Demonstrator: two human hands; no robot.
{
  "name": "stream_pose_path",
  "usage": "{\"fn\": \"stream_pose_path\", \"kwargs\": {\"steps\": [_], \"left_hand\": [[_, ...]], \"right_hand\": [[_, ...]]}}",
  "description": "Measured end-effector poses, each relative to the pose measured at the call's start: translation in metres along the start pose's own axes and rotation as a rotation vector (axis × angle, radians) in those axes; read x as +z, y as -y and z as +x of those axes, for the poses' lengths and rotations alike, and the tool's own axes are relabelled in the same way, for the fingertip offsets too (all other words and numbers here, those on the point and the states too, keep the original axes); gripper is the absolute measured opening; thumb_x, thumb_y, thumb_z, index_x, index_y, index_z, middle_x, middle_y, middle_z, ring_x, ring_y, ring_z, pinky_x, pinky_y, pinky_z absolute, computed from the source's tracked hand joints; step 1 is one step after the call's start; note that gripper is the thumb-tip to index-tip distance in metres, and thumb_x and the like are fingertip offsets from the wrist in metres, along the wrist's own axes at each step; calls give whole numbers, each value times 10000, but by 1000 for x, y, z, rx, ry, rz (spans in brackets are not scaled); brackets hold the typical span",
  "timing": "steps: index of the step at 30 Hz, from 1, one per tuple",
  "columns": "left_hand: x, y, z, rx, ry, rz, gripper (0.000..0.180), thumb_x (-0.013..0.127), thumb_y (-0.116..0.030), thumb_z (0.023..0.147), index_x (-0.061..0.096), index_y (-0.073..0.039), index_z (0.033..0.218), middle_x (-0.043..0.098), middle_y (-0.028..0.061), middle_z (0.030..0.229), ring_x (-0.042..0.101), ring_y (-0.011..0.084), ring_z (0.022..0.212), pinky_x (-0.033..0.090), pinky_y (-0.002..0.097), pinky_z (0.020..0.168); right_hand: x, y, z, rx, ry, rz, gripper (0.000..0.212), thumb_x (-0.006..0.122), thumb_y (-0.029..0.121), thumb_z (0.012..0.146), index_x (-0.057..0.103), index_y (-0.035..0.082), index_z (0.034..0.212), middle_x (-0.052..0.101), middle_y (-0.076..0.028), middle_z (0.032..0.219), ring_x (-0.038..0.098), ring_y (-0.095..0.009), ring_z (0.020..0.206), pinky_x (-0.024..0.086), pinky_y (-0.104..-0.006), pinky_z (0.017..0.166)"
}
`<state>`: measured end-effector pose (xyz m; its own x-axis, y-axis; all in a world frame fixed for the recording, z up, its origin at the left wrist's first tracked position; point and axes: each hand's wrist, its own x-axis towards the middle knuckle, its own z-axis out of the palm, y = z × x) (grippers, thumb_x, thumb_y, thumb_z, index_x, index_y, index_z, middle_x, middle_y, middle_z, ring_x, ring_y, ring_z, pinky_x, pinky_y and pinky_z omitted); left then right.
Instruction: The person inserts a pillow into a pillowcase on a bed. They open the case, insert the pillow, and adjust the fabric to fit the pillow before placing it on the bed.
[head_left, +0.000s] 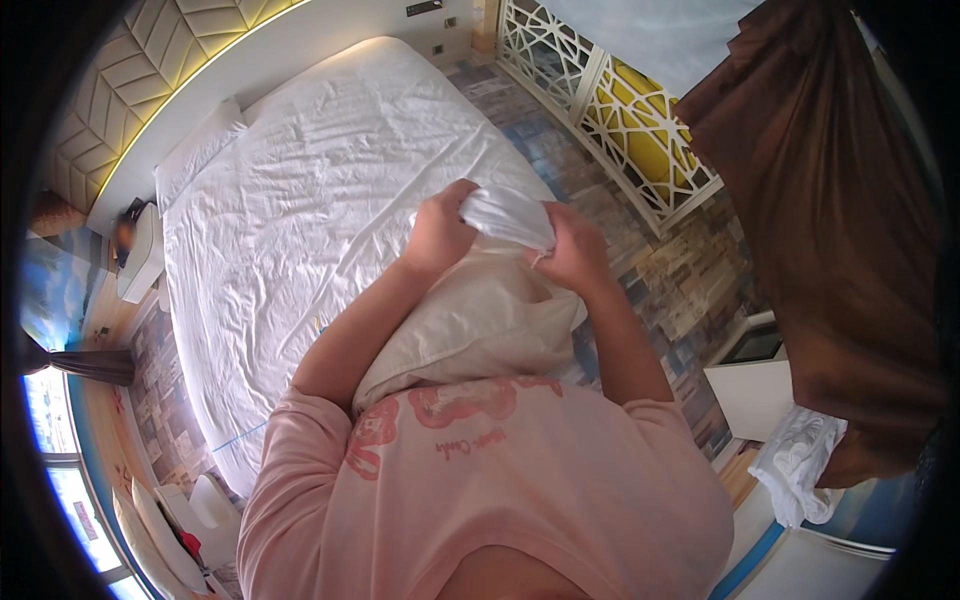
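A cream-white pillow [480, 330] rests against my torso below my hands. Over its far end is bunched white cloth [507, 215], which looks like a pillowcase. My left hand [441, 230] is closed on the left side of this cloth, fingers curled over its edge. On the other side, my right hand [578, 246] pinches the cloth's right edge, where a small loose thread or corner hangs. Folds hide how far the cloth covers the pillow. Just beyond both hands spreads the bed [330, 170] with a wrinkled white sheet.
Another white pillow [205, 150] lies at the headboard side. A white bedside cabinet [142, 255] stands left of the bed. To the right are a white lattice screen [640, 130], a brown curtain [820, 230], a white cabinet [750, 395] and a white bundle [798, 465].
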<state>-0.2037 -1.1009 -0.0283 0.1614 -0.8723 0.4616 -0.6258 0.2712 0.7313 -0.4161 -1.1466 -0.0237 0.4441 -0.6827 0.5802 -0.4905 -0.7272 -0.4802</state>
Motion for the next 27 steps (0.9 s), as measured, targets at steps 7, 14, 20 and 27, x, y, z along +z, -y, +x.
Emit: {"fn": "stream_pose_path", "kwargs": {"steps": [7,14,20,27], "left_hand": [[0,-32,-25,601,62,279,263,734,-135,696,622,-96,929,611,89,828,640,315,764,515,413,652],[12,-1,-26,41,-19,-90,327,619,70,691,611,-47,996,665,160,938,649,386,901,530,430,773],[7,-23,-24,171,69,172,343,722,-19,697,591,-68,1009,675,150,836,667,380,773,537,429,667],[10,-54,-12,475,161,391,401,717,-47,639,621,-114,1023,651,82,859,660,323,783,532,422,703]], "right_hand": [[2,-46,-35,-154,-375,-42,248,740,139,657,584,27,815,643,-145,902,638,-328,803,506,-386,692],[-8,-37,-52,-51,-312,118,316,798,73,689,575,24,908,666,-173,1023,641,-356,904,515,-395,765],[-26,7,-19,-113,-149,76,533,806,73,646,633,58,1150,689,-145,1024,657,-385,922,534,-417,785],[-19,-18,-30,-48,-237,-14,423,715,-11,665,662,89,1073,660,-102,883,648,-361,833,524,-410,707]]}}
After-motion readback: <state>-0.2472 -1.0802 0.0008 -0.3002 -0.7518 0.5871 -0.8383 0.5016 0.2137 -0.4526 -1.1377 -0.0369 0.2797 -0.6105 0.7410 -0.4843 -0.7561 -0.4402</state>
